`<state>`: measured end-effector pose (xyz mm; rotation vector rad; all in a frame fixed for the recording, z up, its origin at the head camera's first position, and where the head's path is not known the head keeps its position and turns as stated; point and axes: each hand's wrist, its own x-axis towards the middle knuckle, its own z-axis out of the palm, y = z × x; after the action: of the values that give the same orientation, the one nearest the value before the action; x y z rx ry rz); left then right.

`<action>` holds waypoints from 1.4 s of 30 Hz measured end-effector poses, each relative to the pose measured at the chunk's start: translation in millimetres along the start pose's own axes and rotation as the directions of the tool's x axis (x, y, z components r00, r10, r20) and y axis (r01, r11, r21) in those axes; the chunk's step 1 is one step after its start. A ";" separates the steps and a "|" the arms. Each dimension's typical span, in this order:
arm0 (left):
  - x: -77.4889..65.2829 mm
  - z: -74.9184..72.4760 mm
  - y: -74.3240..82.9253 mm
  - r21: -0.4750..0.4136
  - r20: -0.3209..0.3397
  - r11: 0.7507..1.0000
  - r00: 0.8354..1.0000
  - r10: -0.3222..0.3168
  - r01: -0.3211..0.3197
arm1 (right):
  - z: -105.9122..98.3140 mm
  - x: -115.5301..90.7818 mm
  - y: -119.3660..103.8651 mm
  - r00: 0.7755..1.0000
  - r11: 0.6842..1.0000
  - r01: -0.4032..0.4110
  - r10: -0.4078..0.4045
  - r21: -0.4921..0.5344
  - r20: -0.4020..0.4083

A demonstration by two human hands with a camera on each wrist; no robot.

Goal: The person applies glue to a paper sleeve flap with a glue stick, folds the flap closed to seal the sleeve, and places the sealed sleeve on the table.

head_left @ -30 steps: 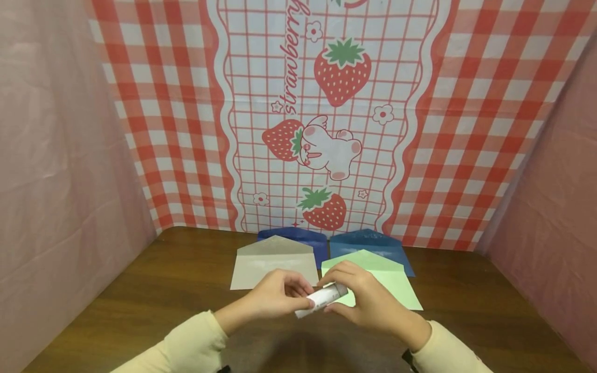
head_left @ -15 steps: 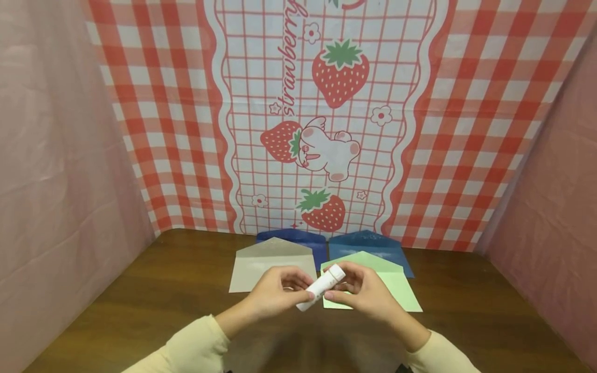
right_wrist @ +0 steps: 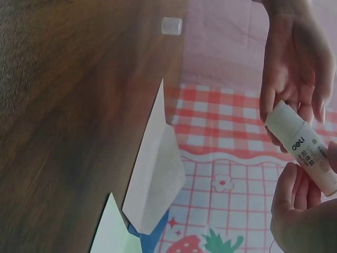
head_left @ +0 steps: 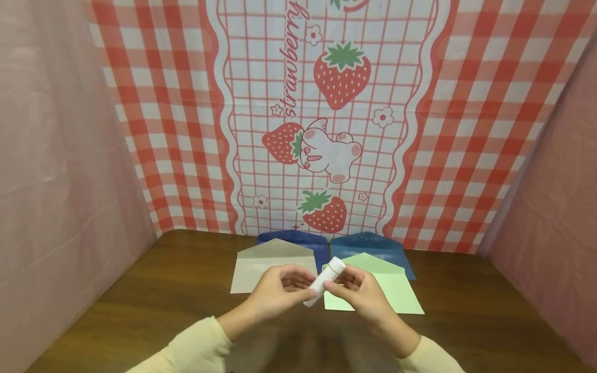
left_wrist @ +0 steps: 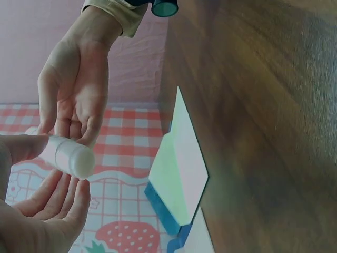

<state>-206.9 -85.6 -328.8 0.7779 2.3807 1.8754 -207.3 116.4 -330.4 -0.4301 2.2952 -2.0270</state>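
Note:
A white glue stick (head_left: 330,277), labelled "deli" in the right wrist view, slants between both hands above the front of the table. My left hand (head_left: 278,292) pinches its lower end, thumb on the near side. Higher up the tube, my right hand (head_left: 366,296) holds it with thumb and fingers. A round white end of the stick (left_wrist: 81,162) faces the camera in the left wrist view. Just beyond the hands lie a grey envelope (head_left: 272,264) and a light green envelope (head_left: 396,290), flaps raised.
Behind those two are a dark blue envelope (head_left: 321,254) and a teal blue envelope (head_left: 392,254). A small translucent white cylinder (right_wrist: 171,26) sits on the wooden table (head_left: 140,290). A strawberry-print cloth (head_left: 340,129) hangs at the back, pink curtains at the sides.
The glue stick has swung from lying nearly level to a steeper slant, upper end raised. My right hand has shifted its fingers along the tube; my left keeps its pinch.

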 end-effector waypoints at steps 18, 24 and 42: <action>30.0 -86.0 -20.5 0.483 -0.111 0.871 0.993 -0.036 0.086 | -20.9 7.7 -3.6 0.995 1.000 0.004 -0.002 0.017 -0.099; 39.5 -124.9 -50.9 0.621 -0.118 0.765 0.986 -0.122 0.169 | -24.5 7.7 -0.7 0.995 1.000 0.003 0.000 0.031 -0.095; 70.5 -150.5 -104.4 0.797 -0.137 0.546 0.957 -0.256 0.260 | -27.6 7.8 6.8 0.998 0.999 0.010 -0.007 0.048 -0.069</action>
<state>-353.7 -211.7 -361.6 0.3453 3.1117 0.5783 -222.0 141.9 -332.1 -0.3741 2.2809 -2.1284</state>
